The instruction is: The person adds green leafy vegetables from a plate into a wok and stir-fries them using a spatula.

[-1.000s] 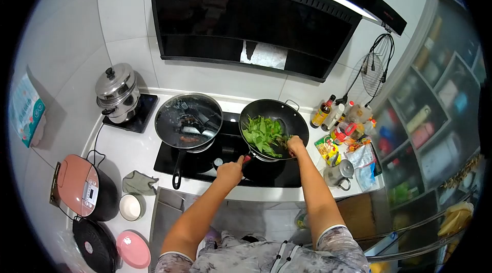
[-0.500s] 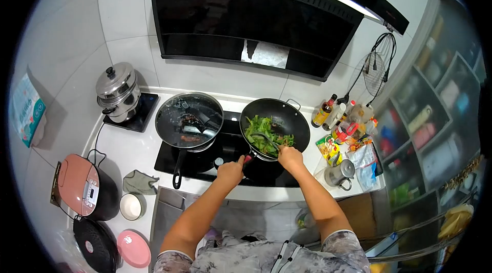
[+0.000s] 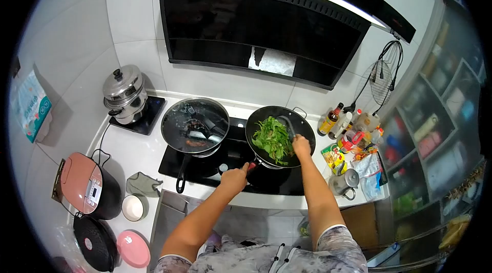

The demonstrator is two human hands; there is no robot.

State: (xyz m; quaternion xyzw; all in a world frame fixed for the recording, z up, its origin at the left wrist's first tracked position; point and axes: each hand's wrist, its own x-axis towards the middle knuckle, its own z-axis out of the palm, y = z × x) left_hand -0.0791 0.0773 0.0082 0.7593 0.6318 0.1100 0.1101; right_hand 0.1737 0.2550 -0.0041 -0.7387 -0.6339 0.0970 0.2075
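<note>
Chopped green vegetables [image 3: 271, 139] lie heaped in a black wok [image 3: 307, 128] on the right side of the stovetop [image 3: 205, 173]. My left hand [image 3: 235, 179] is closed around the wok's red and black handle [image 3: 251, 167]. Over the wok's right side, my right hand [image 3: 301, 145] grips a dark spatula [image 3: 289, 125], whose head reaches up along the right edge of the greens. To the left sits a second pan [image 3: 177, 129] under a glass lid, with its black handle toward me.
A steel steamer pot [image 3: 124, 93] stands at the back left, above a pink rice cooker [image 3: 79, 183], a grey cloth [image 3: 144, 185], a white bowl [image 3: 133, 208] and a pink plate [image 3: 133, 249]. Bottles [image 3: 329, 119], food packets [image 3: 334, 158] and a metal kettle [image 3: 345, 183] crowd the right counter.
My right hand and the spatula have moved up and right, to the right of the greens. The greens are now gathered in a denser heap. The whole view has shifted slightly.
</note>
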